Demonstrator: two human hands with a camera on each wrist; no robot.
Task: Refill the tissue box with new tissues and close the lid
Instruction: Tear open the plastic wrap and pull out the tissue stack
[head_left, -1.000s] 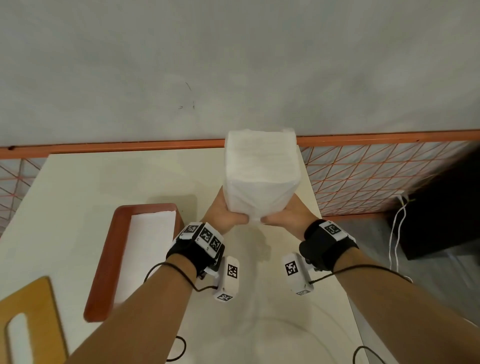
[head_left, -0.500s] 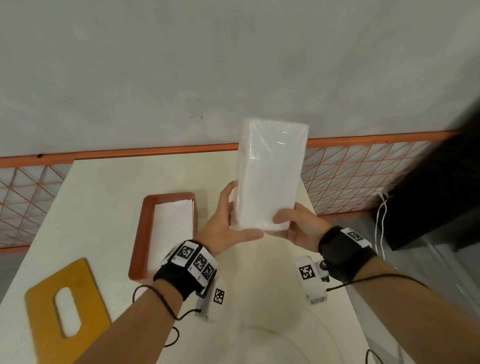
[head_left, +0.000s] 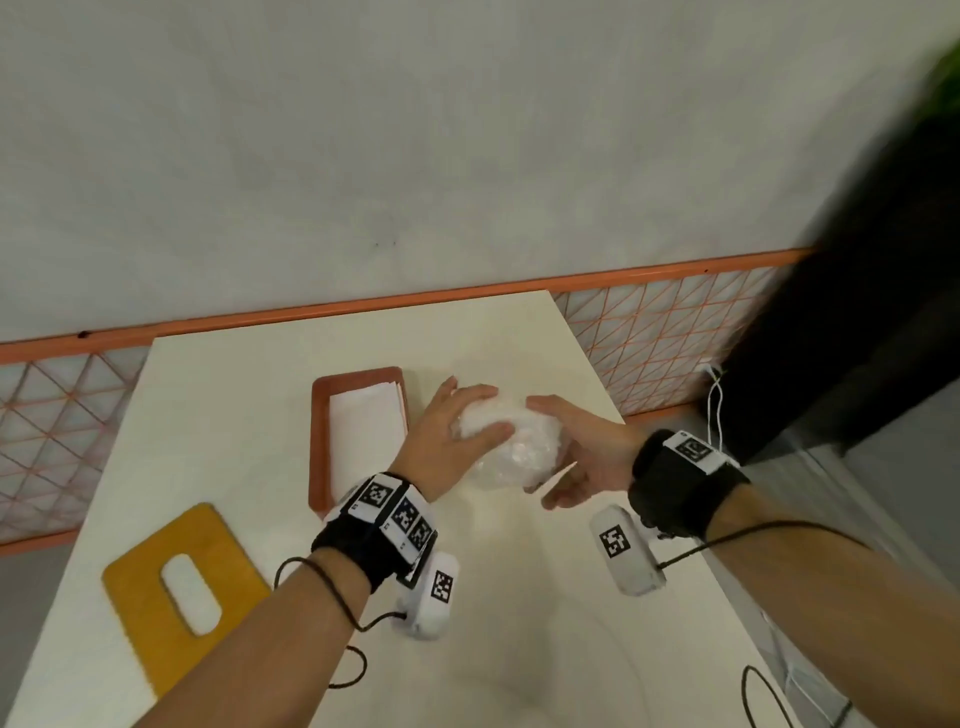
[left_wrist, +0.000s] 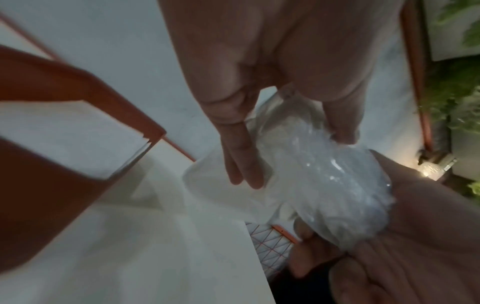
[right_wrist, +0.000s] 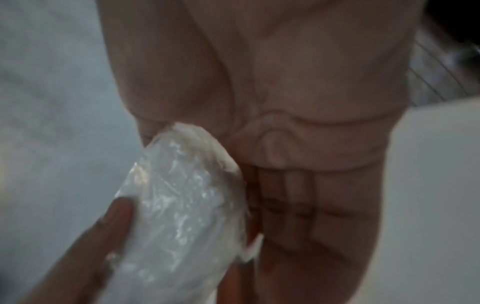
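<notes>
A crumpled clear plastic wrapper (head_left: 514, 452) sits squeezed between my two hands above the table's right side. My left hand (head_left: 485, 410) lies over it from the left, with the thumb pressed into the wad (left_wrist: 324, 174). Cupping it from the right, my right hand (head_left: 550, 452) has its thumb on top and fingers below the wrapper (right_wrist: 182, 205). The orange-brown tissue box (head_left: 319, 441) stands open just left of my left hand, with a white tissue stack (head_left: 369, 431) inside. Its yellow lid (head_left: 150, 597) with an oval slot lies flat at the near left.
The cream table (head_left: 234, 415) ends close to my right hand, along its right edge (head_left: 597, 374). An orange mesh fence (head_left: 665, 353) runs behind and beside the table. A dark object (head_left: 831, 338) with white cables stands at the right.
The wrapper was held upright as a tall, box-shaped bag in both hands. It is now crushed into a small wad, lower and nearer the table. The head view has shifted right.
</notes>
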